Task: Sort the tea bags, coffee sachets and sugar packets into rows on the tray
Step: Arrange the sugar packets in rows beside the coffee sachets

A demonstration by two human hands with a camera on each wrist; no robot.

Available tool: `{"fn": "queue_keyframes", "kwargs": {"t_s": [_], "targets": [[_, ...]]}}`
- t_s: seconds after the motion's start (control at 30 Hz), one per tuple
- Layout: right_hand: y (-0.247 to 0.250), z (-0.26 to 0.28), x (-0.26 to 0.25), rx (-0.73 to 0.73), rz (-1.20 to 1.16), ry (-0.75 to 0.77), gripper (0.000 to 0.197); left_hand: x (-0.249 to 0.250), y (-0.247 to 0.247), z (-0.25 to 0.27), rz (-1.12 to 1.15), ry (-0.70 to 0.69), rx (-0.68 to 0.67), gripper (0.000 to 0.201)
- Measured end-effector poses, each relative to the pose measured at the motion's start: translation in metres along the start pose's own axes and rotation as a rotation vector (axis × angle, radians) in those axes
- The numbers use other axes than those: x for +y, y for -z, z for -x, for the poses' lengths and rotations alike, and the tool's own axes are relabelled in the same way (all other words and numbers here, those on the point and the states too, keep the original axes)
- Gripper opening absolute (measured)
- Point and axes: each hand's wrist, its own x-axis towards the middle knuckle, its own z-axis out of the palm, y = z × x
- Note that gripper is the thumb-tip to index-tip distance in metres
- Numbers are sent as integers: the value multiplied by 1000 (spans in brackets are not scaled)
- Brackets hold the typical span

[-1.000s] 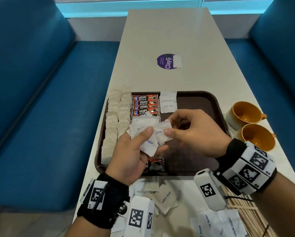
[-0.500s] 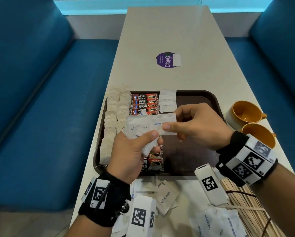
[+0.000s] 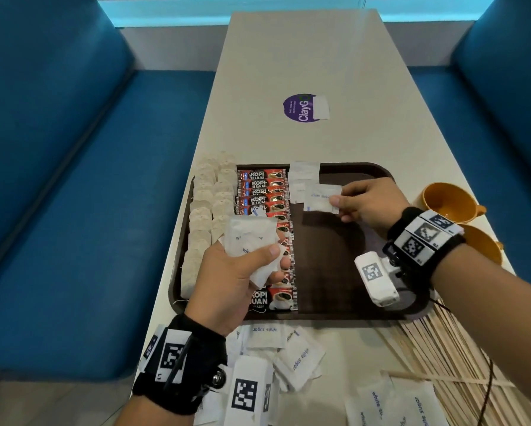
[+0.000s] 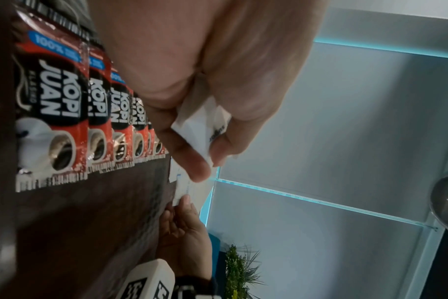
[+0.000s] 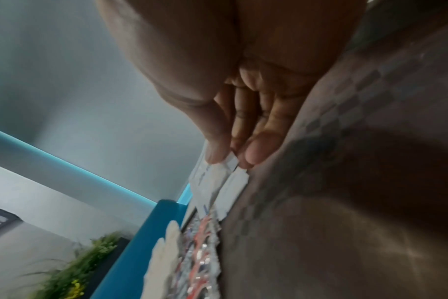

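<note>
A sugar packet (image 3: 322, 198) printed "white sugar" in blue hangs pinched by its edge between thumb and fingers (image 5: 256, 151) of the right hand (image 3: 370, 204), just over the brown tray (image 3: 350, 284) at the near end of the short packet row (image 3: 304, 182). The left hand (image 3: 227, 272) grips a bunch (image 3: 251, 241) of more such packets, thumb pressed on top and fingers curled beneath, above the coffee row (image 3: 267, 210); those red sachets read "KOPI JUAN", with "100%" on a blue patch in the left wrist view. Two columns of tea bags (image 3: 208, 210) fill the tray's left side. On the desk (image 3: 288, 56), loose "white sugar" packets (image 3: 298, 355) lie before the tray, wooden stirrers (image 3: 460, 364) to the right, two orange cups (image 3: 445, 199) beside the tray, and a purple "ClayGo" sticker (image 3: 301, 107) farther off.
</note>
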Motion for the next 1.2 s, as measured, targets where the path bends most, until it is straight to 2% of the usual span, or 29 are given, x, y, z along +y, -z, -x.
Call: {"fn": "queue_keyframes", "kwargs": {"t_s": [0.07, 0.27, 0.47, 0.63, 0.8, 0.97, 1.1, 1.2], "targets": [[-3, -11, 4, -46, 42, -27, 6, -1, 2, 0, 2, 4, 5, 37], [-14, -30, 2, -93, 147, -18, 8, -4, 7, -1, -3, 31, 15, 38], [-21, -38, 0, -39, 234, -22, 17, -3, 7, -1, -12, 45, 8, 45], [-24, -36, -3, 23, 265, -44, 22, -4, 8, 0, 0, 60, -6, 38], [-28, -35, -2, 54, 302, -65, 27, -6, 10, 1, -3, 80, -1, 48], [-29, -33, -7, 71, 336, -68, 30, -5, 11, 0, 48, 69, -17, 38], [-30, -17, -16, 77, 301, -5, 23, -2, 13, -1, 146, 83, 5, 37], [-32, 13, -29, -32, 276, 119, 20, 0, 11, 0, 266, 148, 36, 41]]}}
